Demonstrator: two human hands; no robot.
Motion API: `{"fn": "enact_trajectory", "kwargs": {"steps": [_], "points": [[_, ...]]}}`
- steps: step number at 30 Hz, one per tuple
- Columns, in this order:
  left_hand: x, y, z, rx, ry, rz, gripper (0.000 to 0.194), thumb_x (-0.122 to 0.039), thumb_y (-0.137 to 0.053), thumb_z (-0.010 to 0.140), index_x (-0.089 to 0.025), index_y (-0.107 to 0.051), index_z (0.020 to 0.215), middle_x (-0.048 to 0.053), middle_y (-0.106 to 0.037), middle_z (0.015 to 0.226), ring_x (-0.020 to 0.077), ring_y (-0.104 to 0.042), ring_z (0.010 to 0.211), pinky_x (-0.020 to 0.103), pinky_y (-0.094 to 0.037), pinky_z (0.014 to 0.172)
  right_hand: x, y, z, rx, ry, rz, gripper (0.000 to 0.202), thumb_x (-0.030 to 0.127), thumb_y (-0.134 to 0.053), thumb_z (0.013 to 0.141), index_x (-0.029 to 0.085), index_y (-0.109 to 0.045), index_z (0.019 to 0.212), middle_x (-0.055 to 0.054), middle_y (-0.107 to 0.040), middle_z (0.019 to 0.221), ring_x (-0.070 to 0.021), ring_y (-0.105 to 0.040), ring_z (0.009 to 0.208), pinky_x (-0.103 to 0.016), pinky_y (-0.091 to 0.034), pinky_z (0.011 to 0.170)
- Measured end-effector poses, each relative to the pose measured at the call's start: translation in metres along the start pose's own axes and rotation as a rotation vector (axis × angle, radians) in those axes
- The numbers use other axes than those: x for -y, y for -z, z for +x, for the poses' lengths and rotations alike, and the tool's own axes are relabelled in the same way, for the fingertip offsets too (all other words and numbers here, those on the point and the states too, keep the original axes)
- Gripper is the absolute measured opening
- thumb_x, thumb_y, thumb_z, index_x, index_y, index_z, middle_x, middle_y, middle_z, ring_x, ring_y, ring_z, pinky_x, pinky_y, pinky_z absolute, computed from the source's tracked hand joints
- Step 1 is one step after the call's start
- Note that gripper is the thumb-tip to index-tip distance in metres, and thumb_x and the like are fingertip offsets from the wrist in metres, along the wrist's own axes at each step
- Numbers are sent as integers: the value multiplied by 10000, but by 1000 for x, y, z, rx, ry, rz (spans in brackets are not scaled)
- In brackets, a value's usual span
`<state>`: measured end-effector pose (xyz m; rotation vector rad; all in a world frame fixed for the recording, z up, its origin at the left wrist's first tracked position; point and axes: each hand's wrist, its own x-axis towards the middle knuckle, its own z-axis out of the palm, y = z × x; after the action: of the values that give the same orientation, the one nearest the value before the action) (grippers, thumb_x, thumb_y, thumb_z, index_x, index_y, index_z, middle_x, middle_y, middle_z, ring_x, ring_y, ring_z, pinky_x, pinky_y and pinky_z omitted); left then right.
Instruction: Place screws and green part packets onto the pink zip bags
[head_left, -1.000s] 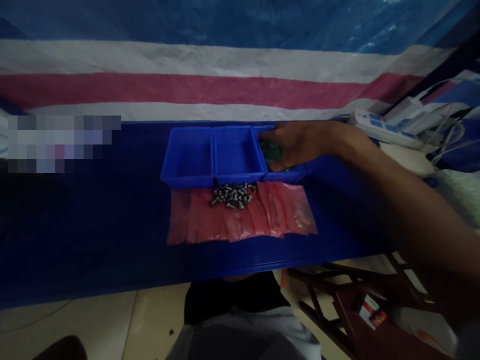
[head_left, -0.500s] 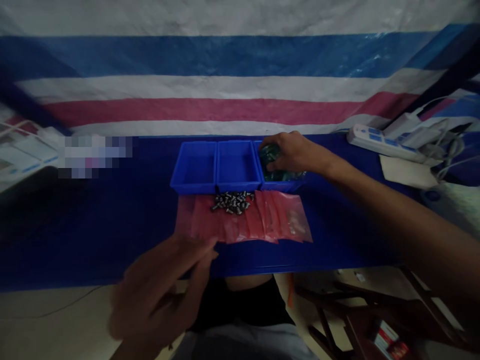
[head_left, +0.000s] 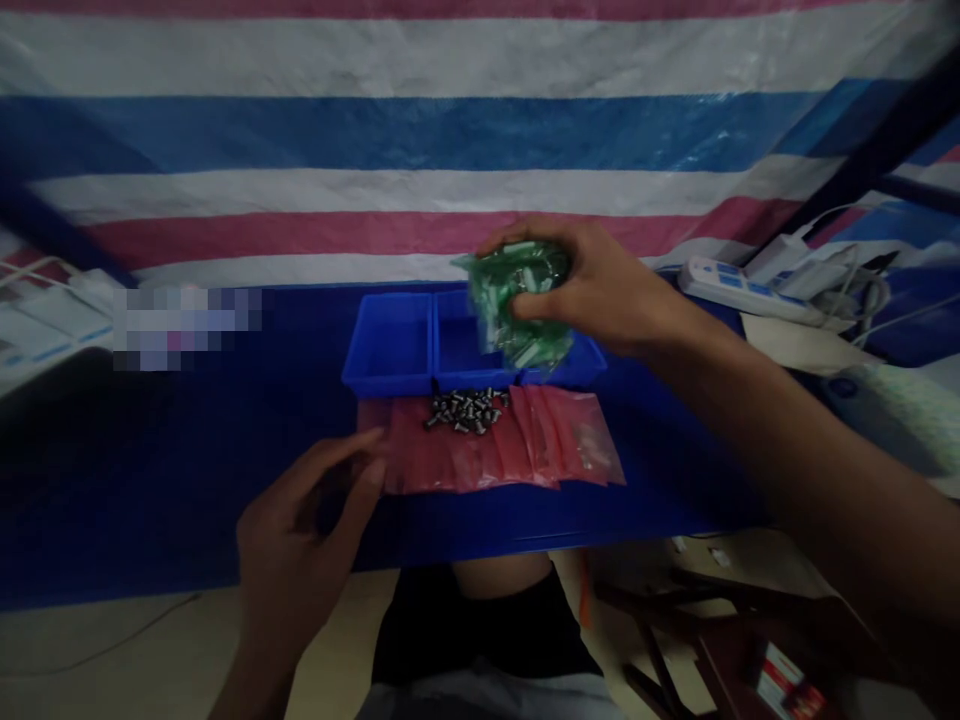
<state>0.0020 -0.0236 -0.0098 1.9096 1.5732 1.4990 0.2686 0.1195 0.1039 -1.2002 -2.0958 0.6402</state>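
Table [head_left: 660,470], three bins [head_left: 394,340], right hand [head_left: 596,290] holding plastic [head_left: 536,345]

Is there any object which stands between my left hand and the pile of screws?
Nothing visible blocks it; only flat red bags lie between the left hand and the screws. The right hand holds the green bag over the blue bins.
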Motion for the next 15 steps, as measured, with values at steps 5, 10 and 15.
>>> {"fn": "enact_trajectory", "kwargs": {"steps": [5,10,15], "points": [[0,-11,9,20,257,-312,800,-428,-908,832,-322,-533,1530,103,-726,1370,261,-811,1033,306,-718,739,37,-63,-13,-41,185,360,499,114,-652,755,212,-696,1242,-58,-746,1340,-259,-696,1244,-386,-579,1065],[-2,-11,27,7,298,-373,675,-342,-910,801,-238,-614,1399,58,-817,1043,240,-826,867,287,-713,712,42,-98,-15,-77,329,336,518,123,-594,827,241,-647,1329,-53,-707,1424,-215,-654,1335,-359,-515,1150],[-5,-7,33,-6,319,-429,549,-329,-880,819,-233,-675,1319,44,-824,1036,200,-819,813,233,-689,668,31,-94,-19,-121,285,306,513,86,-633,823,247,-664,1309,-46,-716,1419,-228,-651,1344,-397,-494,1177]]}}
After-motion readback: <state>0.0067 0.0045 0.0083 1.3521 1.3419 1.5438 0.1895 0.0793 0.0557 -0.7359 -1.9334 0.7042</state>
